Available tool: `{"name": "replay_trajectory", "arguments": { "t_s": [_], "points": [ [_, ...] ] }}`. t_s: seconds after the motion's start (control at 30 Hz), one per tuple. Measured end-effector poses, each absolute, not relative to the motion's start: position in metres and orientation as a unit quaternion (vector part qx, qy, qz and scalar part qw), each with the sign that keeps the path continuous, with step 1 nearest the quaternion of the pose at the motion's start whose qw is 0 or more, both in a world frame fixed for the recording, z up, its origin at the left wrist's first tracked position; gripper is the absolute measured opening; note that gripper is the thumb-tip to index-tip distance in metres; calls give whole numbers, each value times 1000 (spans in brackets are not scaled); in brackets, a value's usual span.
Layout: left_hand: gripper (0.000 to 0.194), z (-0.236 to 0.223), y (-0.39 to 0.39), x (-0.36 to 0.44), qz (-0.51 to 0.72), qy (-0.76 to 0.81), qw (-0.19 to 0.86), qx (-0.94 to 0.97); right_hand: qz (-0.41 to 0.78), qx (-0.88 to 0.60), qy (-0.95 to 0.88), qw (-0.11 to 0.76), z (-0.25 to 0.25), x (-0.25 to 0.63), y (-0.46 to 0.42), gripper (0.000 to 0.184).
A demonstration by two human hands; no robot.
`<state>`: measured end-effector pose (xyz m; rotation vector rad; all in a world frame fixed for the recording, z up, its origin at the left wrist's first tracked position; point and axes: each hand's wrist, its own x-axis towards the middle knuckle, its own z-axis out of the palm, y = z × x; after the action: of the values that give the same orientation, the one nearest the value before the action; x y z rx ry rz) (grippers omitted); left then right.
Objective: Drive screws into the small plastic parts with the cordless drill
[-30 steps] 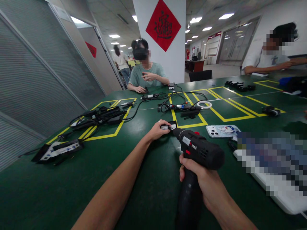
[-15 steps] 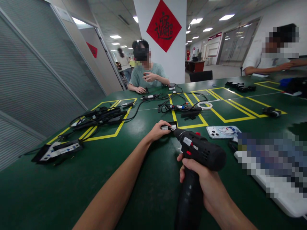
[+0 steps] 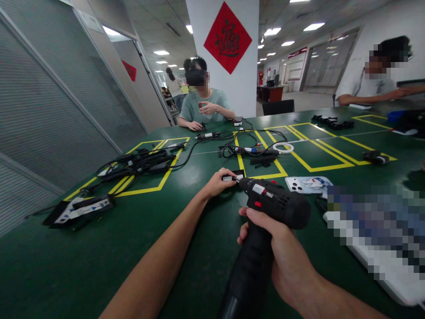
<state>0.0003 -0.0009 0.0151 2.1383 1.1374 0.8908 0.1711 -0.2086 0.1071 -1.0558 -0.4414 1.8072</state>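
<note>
My right hand (image 3: 265, 235) is wrapped round the grip of a black cordless drill (image 3: 279, 199) with red buttons. The drill points away and to the left, and its bit reaches the end of a small black-and-white part (image 3: 229, 178) on the green table (image 3: 159, 248). With its fingers closed on that part, my left hand (image 3: 221, 182) keeps it low at the tabletop. A dark flat piece (image 3: 239, 173) lies just behind it. Where exactly the bit touches is too small to tell.
Tangled black cables (image 3: 142, 159) lie at the left, near a black-and-white strip (image 3: 83, 207). More cables and a white ring (image 3: 283, 148) are ahead. A phone (image 3: 308, 184) lies right of the drill. A person (image 3: 206, 102) sits opposite, another (image 3: 368, 84) at the far right.
The drill's handle has swung to the left at its lower end, and my right hand has shifted slightly left with it. My left hand stays in place on the part.
</note>
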Motion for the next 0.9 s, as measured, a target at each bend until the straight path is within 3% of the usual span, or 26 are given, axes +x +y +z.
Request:
{"name": "replay_trajectory", "arguments": {
  "t_s": [0.47, 0.9],
  "points": [
    [29, 15, 0, -1, 332, 413, 281, 800, 732, -370, -189, 540, 83, 154, -214, 29],
    [28, 17, -1, -1, 323, 414, 288, 801, 725, -396, -230, 515, 87, 155, -210, 23]
  ]
}}
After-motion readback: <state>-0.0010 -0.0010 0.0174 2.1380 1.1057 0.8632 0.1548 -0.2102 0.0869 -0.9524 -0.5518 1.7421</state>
